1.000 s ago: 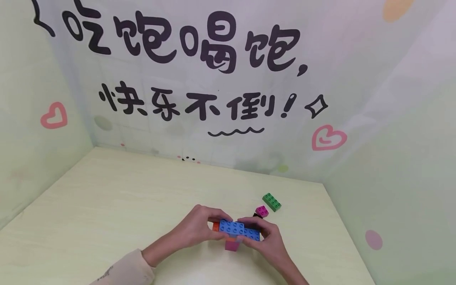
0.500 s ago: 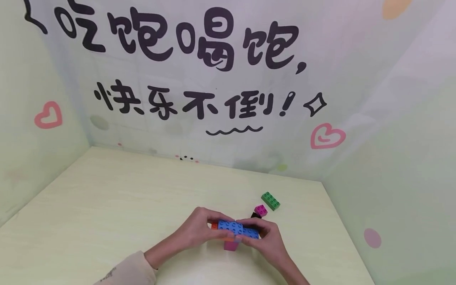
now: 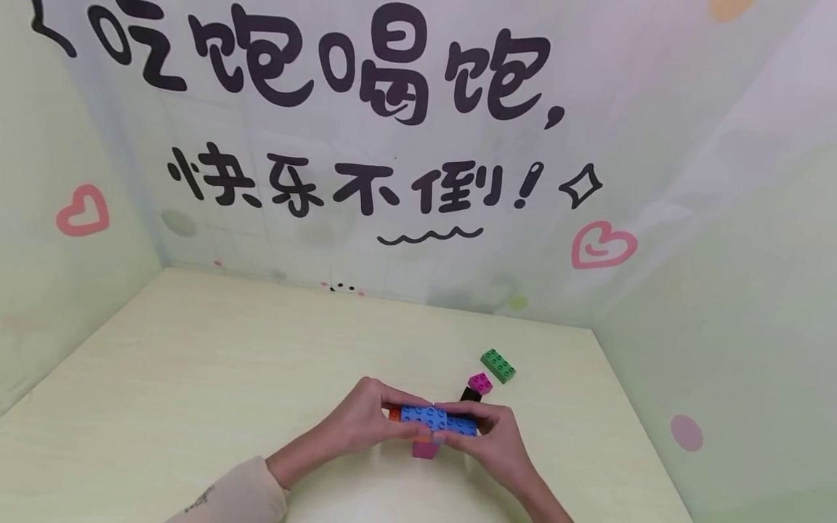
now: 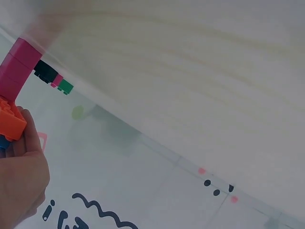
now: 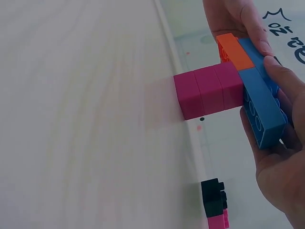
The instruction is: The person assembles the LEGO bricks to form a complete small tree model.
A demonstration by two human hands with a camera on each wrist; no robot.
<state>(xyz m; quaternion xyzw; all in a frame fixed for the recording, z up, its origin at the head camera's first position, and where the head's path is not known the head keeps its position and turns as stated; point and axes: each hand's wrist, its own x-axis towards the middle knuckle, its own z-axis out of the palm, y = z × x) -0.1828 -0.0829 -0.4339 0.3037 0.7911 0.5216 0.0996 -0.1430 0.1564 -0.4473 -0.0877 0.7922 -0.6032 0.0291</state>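
Both hands hold a toy building-brick build near the front of the table. Its foot is a column of magenta bricks (image 5: 207,90), topped by an orange brick (image 5: 238,50) and a lower blue brick (image 5: 262,107) end to end. An upper blue brick (image 3: 421,416) lies across these two, studs up. My left hand (image 3: 360,419) grips the upper blue brick and the orange end between thumb and fingers. From the other side, my right hand (image 3: 498,439) pinches the blue bricks, thumb in front and fingers behind. The fingertips of both hands meet near the middle.
Behind the right hand lie a black brick (image 3: 469,394), a small magenta brick (image 3: 480,383) and a green brick (image 3: 498,365) on the pale table (image 3: 261,349). Printed fabric walls (image 3: 353,247) stand at the back and sides.
The left fingertips have slid slightly right along the upper blue brick, up to the right fingertips. Both hands keep their grip, and the build stays in place. The head view shifts a little.
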